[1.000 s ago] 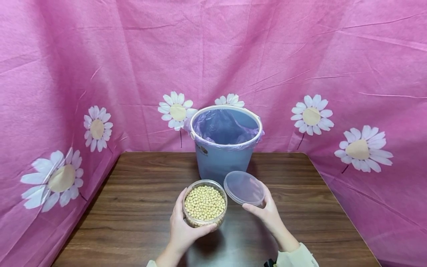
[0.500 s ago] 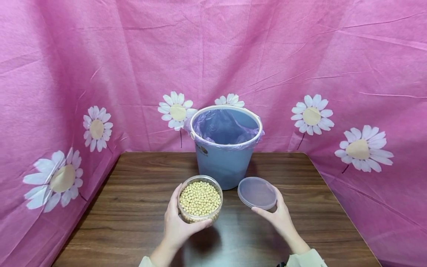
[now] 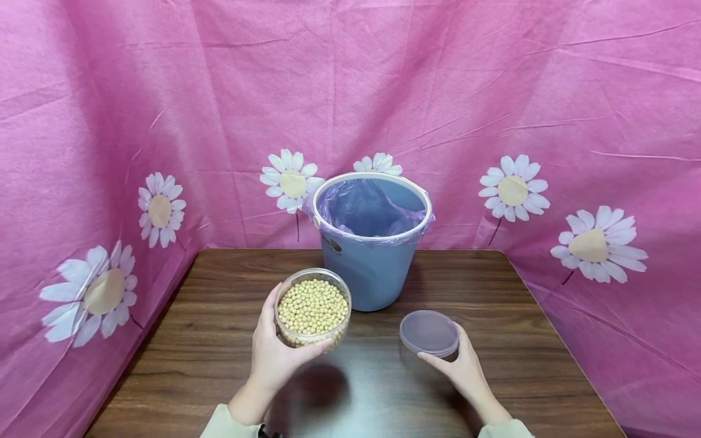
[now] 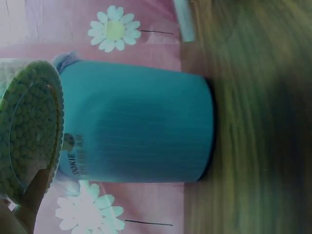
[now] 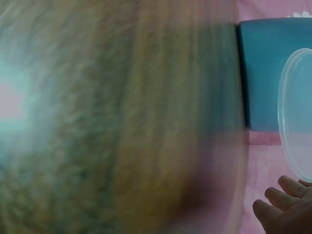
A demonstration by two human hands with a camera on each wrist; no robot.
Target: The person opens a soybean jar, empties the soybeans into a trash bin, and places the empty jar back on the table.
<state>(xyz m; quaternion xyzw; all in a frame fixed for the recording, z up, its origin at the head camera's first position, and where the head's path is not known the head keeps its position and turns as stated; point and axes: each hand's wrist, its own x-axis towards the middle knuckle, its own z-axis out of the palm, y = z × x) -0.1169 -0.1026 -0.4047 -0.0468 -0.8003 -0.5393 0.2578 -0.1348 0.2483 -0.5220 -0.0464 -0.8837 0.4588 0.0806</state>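
Observation:
My left hand point(image 3: 276, 353) grips a clear round plastic jar point(image 3: 341, 334) from its left side, thumb across the near side. Pale yellow soybeans point(image 3: 312, 306) fill it close to the rim. The jar is raised over the table, its shadow below; in the left wrist view the bottom of the jar point(image 4: 34, 126) shows, with beans behind it. To the right, my right hand point(image 3: 465, 368) pinches a translucent round lid point(image 3: 429, 333) by its right edge, between thumb and fingers. Part of the same lid point(image 5: 298, 117) appears at the right of the right wrist view.
Behind both hands a blue bucket point(image 3: 367, 274) stands upright on the brown wooden table point(image 3: 230, 316). A purple bag point(image 3: 334, 204) lines it, folded over beneath its white rim. Pink cloth point(image 3: 246, 91) printed with white daisies encloses the back and sides.
My left hand has carried the jar leftward and up in the head view. My right hand has moved the lid right and lower, away from the jar, widening the gap between them.

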